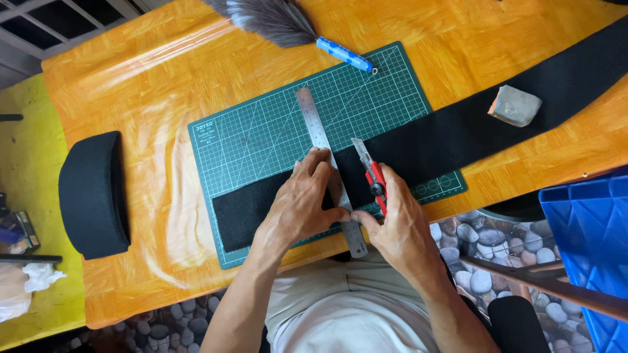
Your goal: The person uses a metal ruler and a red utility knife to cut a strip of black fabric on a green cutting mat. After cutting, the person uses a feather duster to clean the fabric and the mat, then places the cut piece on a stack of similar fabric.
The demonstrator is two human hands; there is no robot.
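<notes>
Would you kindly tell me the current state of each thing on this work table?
Left hand: flat, pressing the ruler down.
Right hand: gripping the utility knife.
Steel ruler: lying across the fabric, held.
Red utility knife: blade out, beside the ruler's edge.
Black fabric strip: laid flat across the mat.
Green cutting mat: flat on the table.
Duster: lying untouched.
Grey block: resting on the fabric.
Black curved pad: lying at the table edge.
</notes>
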